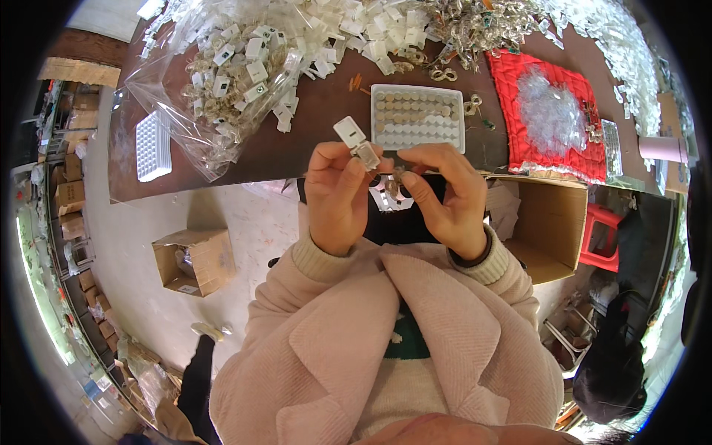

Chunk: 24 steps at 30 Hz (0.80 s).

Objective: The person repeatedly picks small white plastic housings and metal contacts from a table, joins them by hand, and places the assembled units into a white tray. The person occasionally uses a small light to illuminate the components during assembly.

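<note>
Between the fingers and thumb of my left hand point(338, 194) is a small white plastic case point(349, 132), tilted, with a paler clear part at its lower end. Close beside it, my right hand point(447, 194) pinches a small brownish coil of thin wire point(396, 180). Whether the coil is joined to the case I cannot tell. Both hands are raised in front of my chest, at the near edge of the table. Just past them lies a white tray point(461, 111) holding rows of small round discs.
Loose white cases point(386, 33) and wire coils point(482, 26) heap across the dark table point(319, 119). A clear bag point(222, 89) of similar pieces lies left, near a white gridded tray point(153, 147). Right is a red cloth point(512, 89); cardboard boxes point(194, 261) and a red stool point(599, 237) stand below.
</note>
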Motion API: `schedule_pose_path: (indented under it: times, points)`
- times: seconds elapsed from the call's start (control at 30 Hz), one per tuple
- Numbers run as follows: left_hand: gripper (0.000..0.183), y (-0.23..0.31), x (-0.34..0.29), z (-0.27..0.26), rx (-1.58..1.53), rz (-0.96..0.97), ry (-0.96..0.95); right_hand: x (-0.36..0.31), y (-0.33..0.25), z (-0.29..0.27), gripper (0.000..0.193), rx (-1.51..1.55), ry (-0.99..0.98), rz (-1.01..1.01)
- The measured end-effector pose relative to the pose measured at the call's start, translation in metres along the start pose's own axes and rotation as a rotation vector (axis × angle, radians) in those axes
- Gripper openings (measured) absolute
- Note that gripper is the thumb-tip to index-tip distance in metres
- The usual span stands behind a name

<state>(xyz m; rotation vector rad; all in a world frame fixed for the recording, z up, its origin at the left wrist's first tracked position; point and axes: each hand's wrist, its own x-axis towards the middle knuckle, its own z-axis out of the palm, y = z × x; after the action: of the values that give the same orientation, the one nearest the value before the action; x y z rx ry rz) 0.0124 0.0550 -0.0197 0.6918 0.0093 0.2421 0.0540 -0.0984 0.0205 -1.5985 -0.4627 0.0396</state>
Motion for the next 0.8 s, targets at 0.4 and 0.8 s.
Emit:
schedule_pose_path:
  times: [0.4,0.8]
  points:
    - [0.015,-0.008,-0.002,-0.017,0.058,-0.050,0.078,0.021,0.010,-0.005,0.022,-0.358,-0.026,-0.207]
    - [0.016,-0.003,0.003,-0.026,-0.015,-0.131,0.079,0.043,0.049,-0.010,0.015,-0.833,0.141,-0.175]
